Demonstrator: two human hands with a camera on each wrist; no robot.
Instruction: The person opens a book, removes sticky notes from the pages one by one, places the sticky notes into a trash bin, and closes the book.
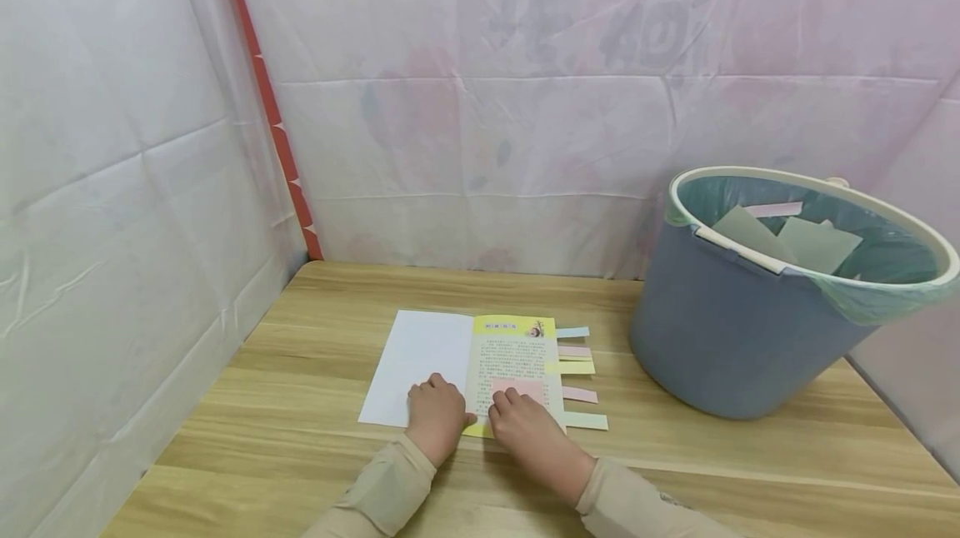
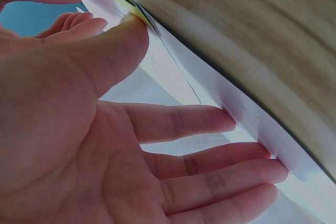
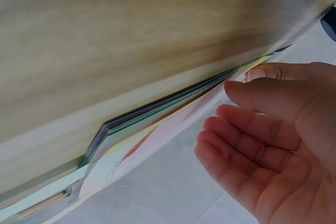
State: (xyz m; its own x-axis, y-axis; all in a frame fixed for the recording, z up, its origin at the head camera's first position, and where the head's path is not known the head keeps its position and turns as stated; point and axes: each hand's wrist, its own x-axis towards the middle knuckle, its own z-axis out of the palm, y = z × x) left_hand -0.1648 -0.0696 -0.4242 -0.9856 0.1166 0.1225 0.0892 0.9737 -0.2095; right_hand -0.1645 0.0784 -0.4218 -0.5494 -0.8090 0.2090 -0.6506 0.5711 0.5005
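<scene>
A book lies spread on the wooden table, with a blank white left page and a printed right page bordered in yellow. My left hand rests on the book near its lower middle. In the left wrist view its fingers are nearly straight against the white page, and the thumb touches the yellow edge. A pink slip of paper lies low on the printed page. My right hand touches the slip's left part, its fingers loosely bent and no pinch visible. Several coloured paper tabs stick out from the book's right side.
To the right stands a blue-grey bucket with a pale rim and a green liner, holding greenish sheets and a pink strip. Whitish sheeting hangs behind the table and along its left side.
</scene>
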